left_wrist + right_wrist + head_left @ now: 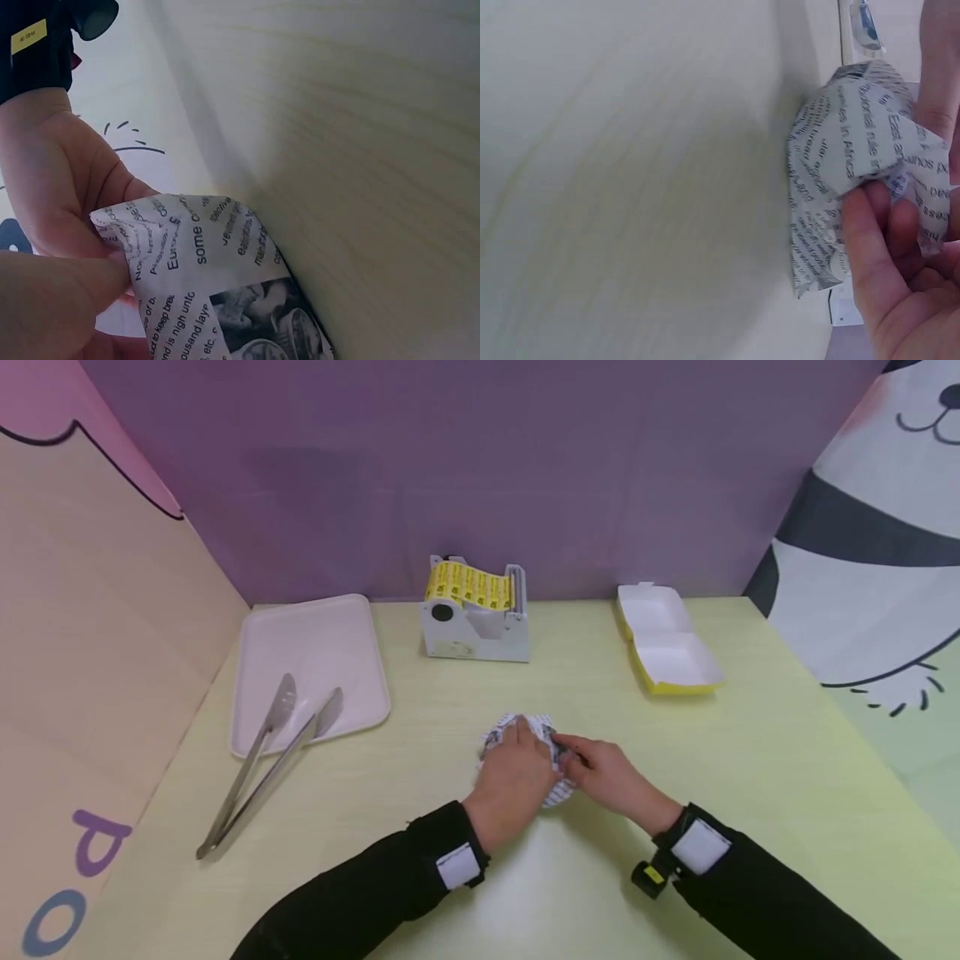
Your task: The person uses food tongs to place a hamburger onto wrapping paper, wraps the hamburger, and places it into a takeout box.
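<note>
A small rounded bundle wrapped in newsprint-patterned paper [542,724] lies on the table in front of me, its contents hidden. Over its top and left side, my left hand [516,772] grips it with the fingers pointing forward. From the right, my right hand [606,774] pinches the paper at the bundle's side. In the right wrist view, fingers of the right hand [889,262] reach under a loose fold of the paper wrap [855,139]. The left wrist view has a thumb against the creased edge of the printed paper [187,247].
A pale tray [322,635] at left bears the heads of metal tongs [258,760], whose handles extend onto the table. A dispenser [480,639] with a yellow label roll stands at the back. An open yellow-and-white takeaway box [675,652] sits at back right.
</note>
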The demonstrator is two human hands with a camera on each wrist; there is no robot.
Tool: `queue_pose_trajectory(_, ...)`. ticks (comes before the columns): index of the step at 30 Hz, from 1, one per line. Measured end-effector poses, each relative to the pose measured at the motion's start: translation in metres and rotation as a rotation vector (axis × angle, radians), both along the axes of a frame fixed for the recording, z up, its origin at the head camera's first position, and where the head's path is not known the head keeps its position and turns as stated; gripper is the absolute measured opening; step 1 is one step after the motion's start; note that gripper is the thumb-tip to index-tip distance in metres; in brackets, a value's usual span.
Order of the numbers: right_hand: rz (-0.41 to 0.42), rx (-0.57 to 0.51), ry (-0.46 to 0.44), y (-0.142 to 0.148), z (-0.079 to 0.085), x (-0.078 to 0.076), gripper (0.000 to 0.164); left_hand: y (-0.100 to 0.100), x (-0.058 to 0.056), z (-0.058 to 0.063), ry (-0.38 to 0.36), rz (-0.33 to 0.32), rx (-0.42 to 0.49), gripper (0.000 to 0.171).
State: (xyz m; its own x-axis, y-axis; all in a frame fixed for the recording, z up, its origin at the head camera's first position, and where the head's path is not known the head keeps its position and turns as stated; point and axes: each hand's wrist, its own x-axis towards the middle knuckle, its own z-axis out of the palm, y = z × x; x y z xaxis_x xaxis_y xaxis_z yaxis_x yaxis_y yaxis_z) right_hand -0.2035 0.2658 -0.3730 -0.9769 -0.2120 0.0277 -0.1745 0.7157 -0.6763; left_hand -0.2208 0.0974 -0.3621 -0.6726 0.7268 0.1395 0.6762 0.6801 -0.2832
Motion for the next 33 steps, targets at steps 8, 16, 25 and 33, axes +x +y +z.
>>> queue_pose_trajectory(8,-0.002,-0.061,-0.116,-0.001,0.006,0.000,0.038,-0.001,-0.001,-0.001,-0.075,0.055,0.046,0.077)
queue_pose_trajectory(16,0.062,-0.071,-0.233,0.008,0.010,-0.003,0.046,-0.002,-0.004,-0.001,-0.162,0.079,0.103,0.090)
queue_pose_trajectory(25,0.090,-0.004,-0.178,0.015,0.005,0.002,0.051,-0.003,-0.009,-0.004,-0.245,0.130,0.113,0.096)
queue_pose_trajectory(33,0.077,0.043,-0.092,0.008,0.004,0.000,0.049,-0.012,-0.014,-0.009,-0.255,0.091,0.191,0.099)
